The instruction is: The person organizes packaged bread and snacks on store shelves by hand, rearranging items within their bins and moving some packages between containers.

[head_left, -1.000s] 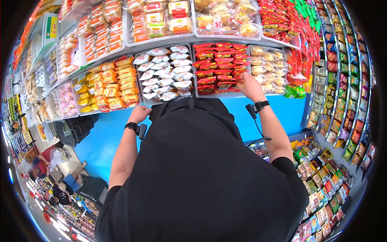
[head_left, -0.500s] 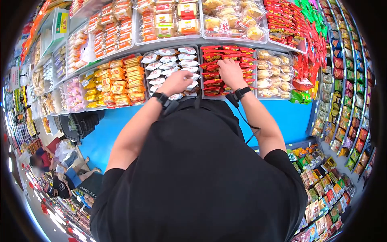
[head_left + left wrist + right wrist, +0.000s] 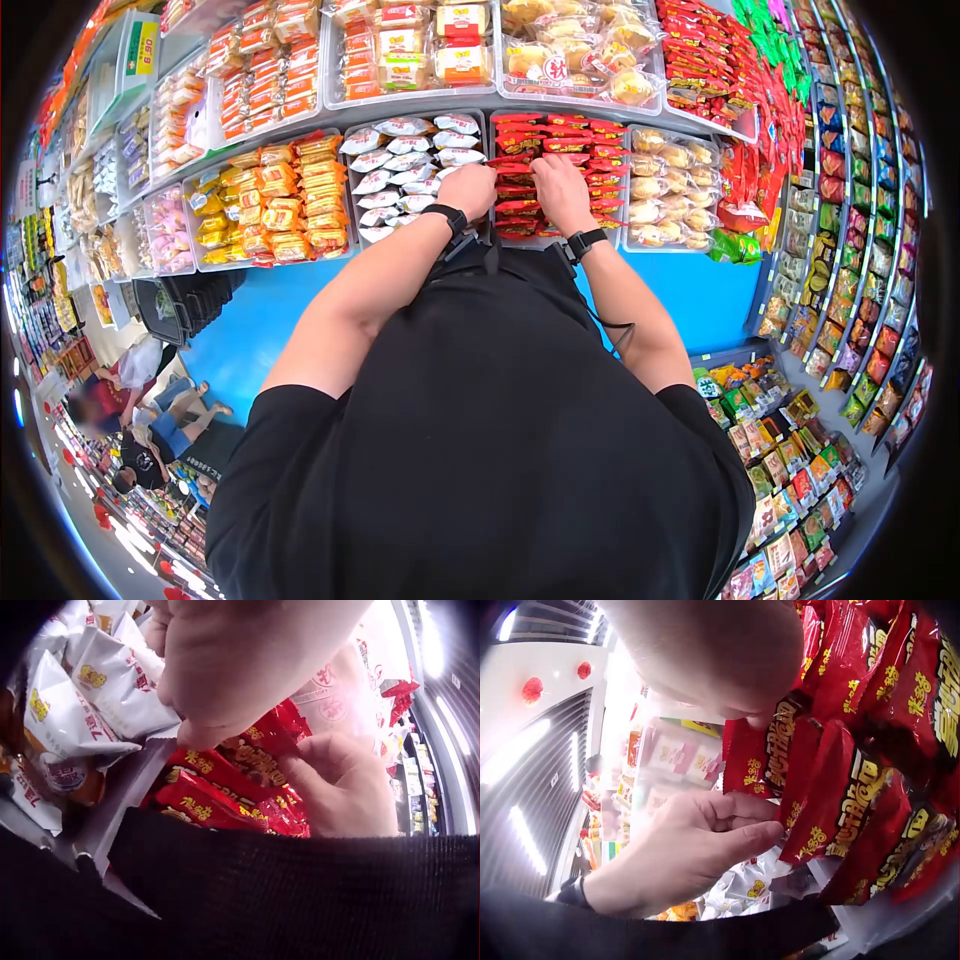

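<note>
Red snack packets [image 3: 520, 145] with yellow lettering stand in columns in a clear plastic bin before me. My left hand [image 3: 468, 190] reaches over the bin's left side; in the right wrist view its thumb and curled index finger pinch the end of a red packet [image 3: 825, 795]. My right hand [image 3: 562, 190] is a little to the right, among the same packets. The left wrist view shows its thumb and fingers [image 3: 322, 776] pinching the edge of a red packet [image 3: 255, 761]. White packets [image 3: 112, 682] lie beside my left hand, past the bin wall.
Left of the white packets is a bin of orange and yellow packets [image 3: 280, 200]; on the right stand round pastries [image 3: 672, 190] in clear wrap. A higher row of bins [image 3: 410, 100] runs behind. Black baskets [image 3: 185, 300] are stacked at left. People [image 3: 150, 420] are farther back.
My left hand rose from beside the bins, crossed over the white packets and came to the red ones. My right hand moved left from the bin's right edge into the red packets.
</note>
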`<action>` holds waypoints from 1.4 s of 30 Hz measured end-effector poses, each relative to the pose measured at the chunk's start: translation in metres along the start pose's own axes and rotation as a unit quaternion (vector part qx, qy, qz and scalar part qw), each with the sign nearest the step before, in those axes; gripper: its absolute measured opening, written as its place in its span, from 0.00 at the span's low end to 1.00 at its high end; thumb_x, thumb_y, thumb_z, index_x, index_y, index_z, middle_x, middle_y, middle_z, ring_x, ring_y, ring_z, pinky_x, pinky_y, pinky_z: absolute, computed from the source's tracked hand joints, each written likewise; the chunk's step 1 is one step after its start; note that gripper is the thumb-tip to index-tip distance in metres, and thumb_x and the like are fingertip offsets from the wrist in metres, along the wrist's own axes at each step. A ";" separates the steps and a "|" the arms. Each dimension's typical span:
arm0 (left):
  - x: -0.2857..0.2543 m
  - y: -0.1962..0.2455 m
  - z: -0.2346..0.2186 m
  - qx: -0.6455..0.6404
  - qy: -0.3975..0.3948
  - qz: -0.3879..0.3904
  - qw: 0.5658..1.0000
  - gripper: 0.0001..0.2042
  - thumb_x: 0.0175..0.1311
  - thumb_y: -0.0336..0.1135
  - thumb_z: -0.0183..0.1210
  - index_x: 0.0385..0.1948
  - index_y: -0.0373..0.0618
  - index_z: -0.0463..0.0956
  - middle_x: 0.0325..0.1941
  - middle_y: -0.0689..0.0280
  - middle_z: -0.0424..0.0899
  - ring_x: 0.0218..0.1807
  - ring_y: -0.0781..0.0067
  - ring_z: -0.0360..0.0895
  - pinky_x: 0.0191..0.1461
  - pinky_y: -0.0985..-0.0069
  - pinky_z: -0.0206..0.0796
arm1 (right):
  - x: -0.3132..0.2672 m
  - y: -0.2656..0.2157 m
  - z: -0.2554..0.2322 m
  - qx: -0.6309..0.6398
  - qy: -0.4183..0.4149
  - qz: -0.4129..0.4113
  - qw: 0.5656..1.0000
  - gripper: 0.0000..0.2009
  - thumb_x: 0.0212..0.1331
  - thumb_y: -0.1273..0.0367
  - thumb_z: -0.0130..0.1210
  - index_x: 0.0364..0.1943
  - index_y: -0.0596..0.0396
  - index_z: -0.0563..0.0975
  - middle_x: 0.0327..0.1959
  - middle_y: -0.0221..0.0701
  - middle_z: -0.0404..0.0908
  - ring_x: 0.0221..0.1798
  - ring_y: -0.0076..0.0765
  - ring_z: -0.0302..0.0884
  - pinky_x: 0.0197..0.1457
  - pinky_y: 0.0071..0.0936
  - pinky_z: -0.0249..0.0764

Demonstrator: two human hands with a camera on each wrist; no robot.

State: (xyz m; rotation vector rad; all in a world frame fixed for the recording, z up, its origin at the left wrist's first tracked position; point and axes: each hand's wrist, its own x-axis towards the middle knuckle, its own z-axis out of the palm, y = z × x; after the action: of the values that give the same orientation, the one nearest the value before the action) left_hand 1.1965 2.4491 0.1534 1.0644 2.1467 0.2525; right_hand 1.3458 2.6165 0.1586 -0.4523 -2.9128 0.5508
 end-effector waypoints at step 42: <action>0.036 0.008 -0.012 -0.052 0.106 0.171 0.978 0.15 0.76 0.35 0.60 0.60 0.55 0.87 0.47 0.58 0.84 0.51 0.51 0.86 0.55 0.55 0.80 | -0.010 0.055 -0.020 -0.042 -0.054 0.096 0.993 0.18 0.68 0.69 0.60 0.60 0.46 0.86 0.57 0.31 0.87 0.58 0.50 0.80 0.64 0.47 0.79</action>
State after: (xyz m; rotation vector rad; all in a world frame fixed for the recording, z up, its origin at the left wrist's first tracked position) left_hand 1.1789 2.4830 0.1476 1.3950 2.0949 0.6581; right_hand 1.3734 2.6692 0.1559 -0.7439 -3.0243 0.4926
